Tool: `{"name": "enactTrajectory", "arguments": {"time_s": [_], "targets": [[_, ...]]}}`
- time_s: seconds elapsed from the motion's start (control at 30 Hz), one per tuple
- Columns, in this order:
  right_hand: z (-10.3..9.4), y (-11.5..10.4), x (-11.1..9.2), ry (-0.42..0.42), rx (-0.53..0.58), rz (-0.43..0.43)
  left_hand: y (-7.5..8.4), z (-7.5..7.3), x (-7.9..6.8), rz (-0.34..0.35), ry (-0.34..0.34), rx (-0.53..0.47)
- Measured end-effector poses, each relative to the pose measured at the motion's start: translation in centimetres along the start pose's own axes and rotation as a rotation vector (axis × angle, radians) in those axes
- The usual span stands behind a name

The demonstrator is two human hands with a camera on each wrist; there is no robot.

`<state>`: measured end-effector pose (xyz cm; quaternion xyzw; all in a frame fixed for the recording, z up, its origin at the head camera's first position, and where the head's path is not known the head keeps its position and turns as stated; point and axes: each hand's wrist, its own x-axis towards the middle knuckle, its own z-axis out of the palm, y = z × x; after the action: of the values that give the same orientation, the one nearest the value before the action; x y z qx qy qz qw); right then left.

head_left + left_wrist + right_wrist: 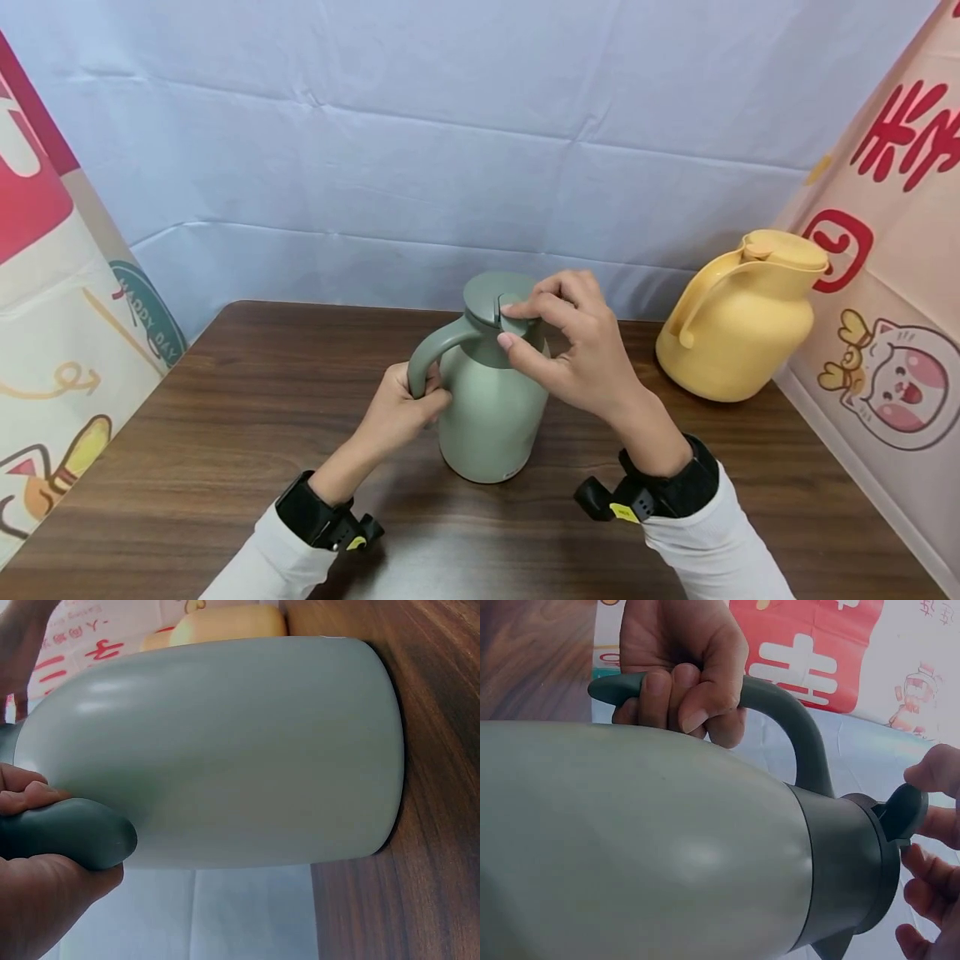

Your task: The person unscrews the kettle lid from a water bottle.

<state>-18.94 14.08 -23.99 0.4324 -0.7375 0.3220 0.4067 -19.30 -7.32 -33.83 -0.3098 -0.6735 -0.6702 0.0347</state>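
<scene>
Two jugs, one green jug (487,425), one yellow jug (738,329), contents hidden; left hand (400,406) clamps fingers round the green handle (433,348), right hand (585,354) pinches the lid tab (904,814)

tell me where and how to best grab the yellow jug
The yellow jug is probably best taken by its curved handle, coming from the left and near side with fingers wrapped round it. The handle bows out that way, while the spout points right and the wide, rounded body offers less to hook.
</scene>
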Motion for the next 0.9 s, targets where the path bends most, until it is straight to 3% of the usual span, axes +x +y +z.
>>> {"name": "enactTrajectory", "arguments": {"time_s": [0.13, 0.37, 0.6, 0.9], "targets": [[-0.3, -0.2, -0.3, -0.003, -0.015, -0.006, 0.2, 0.1, 0.1, -0.002, -0.003, 0.003], [-0.1, -0.7, -0.2, -0.030, -0.111, -0.013, 2.7, 0.4, 0.0, -0.033, 0.004, 0.033], [-0.5, -0.7, -0.1, -0.002, -0.025, 0.020, 0.1, -0.1, 0.0, -0.018, 0.001, 0.007], [-1.8, 0.2, -0.5, -0.027, 0.123, 0.126, -0.1, -0.1, 0.0, 0.020, -0.009, -0.006]]}}
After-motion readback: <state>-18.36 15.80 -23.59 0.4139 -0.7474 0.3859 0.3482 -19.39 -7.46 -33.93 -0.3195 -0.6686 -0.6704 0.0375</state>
